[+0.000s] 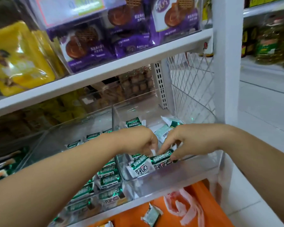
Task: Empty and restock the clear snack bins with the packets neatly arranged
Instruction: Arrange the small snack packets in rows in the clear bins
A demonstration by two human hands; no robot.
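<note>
At the far left of the upper shelf, yellow packets [18,58] stand in a clear bin, and beside them purple waffle packets [121,35] fill another. The white shelf board [105,74] slopes across below them. On the lower shelf sits the left bin [88,123], clear-walled, with green-and-white packets [108,176] lying in rows inside it. Just beside it is the right bin [179,174], with a few of the same packets near its front wall and more loose at the back.

The left hand [138,140] reaches over into the right bin, fingers curled down and pinching the white end of a packet. The right hand [187,141] meets it there, fingers curled narrow and pinching a green packet [161,158] at the front of the bin.

Behind the hands a white wire mesh panel [192,84] closes the shelf's side, fixed to a white post [226,63]. Below the shelf is an orange basket [203,194] holding a red-and-white plastic bag [184,205]. Further right, white floor tiles [261,112] and bottles of oil [269,41].
</note>
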